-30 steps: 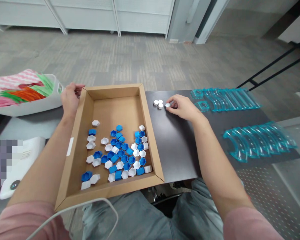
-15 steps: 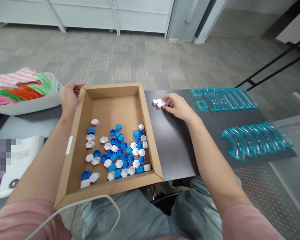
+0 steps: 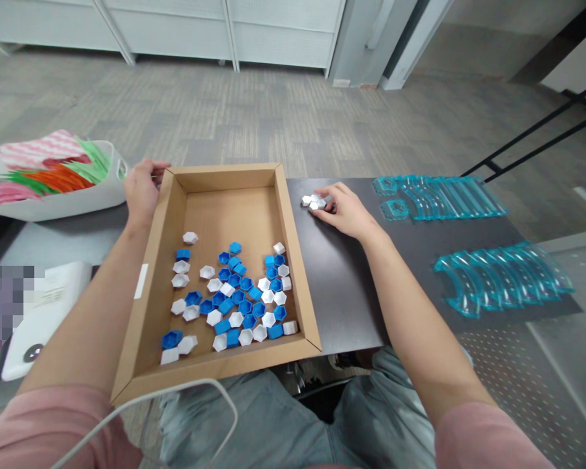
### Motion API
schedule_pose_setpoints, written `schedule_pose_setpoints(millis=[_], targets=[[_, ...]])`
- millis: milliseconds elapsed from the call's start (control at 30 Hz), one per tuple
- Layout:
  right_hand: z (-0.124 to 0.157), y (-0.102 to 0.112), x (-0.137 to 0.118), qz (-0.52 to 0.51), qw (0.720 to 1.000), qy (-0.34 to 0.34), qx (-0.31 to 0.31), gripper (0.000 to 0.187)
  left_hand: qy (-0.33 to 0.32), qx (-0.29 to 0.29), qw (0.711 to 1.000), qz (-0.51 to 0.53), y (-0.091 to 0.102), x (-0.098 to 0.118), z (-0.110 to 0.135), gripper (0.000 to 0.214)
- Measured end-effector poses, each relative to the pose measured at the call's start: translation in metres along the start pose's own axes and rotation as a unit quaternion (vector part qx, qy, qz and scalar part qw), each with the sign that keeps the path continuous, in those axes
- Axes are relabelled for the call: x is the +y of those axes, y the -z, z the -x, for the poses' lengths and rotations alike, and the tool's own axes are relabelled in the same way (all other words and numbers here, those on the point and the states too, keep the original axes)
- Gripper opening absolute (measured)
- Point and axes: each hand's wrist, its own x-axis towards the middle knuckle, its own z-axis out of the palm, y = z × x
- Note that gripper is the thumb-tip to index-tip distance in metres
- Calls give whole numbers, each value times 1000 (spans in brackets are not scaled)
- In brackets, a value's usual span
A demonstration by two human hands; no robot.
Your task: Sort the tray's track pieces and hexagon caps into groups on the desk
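Observation:
My left hand point(image 3: 144, 189) is at the far left corner of an open cardboard box point(image 3: 300, 260), its fingers curled against the outside of the wall. Inside the box lie many small hexagonal pieces, blue ones point(image 3: 245, 307) and white ones point(image 3: 207, 272), loose toward the near end. On the dark table point(image 3: 342, 306) right of the box, my right hand point(image 3: 342, 210) pinches at a small cluster of white hexagonal pieces point(image 3: 313, 201). Thumb and index finger are around the cluster's right side, and the fingers partly hide the rightmost piece.
Rows of clear teal curved plastic parts point(image 3: 505, 277) and flat teal parts point(image 3: 394, 209) lie on the table at right. On the left stand a white basket point(image 3: 73, 208) of colourful strips and a white device point(image 3: 46, 319). A pale cable point(image 3: 176, 389) crosses the box's near edge.
The view has shifted slightly, moving everything a little to the right. Relative to the white cluster, my right thumb and fingers have closed in further around it. The left hand stays at the box corner.

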Motion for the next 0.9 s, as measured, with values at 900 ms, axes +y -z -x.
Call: schedule_pose_setpoints(millis=[900], targets=[[27,2,-135,122,958,240,-94,36,0,-6,1000,28,-2,-5,-3,41]])
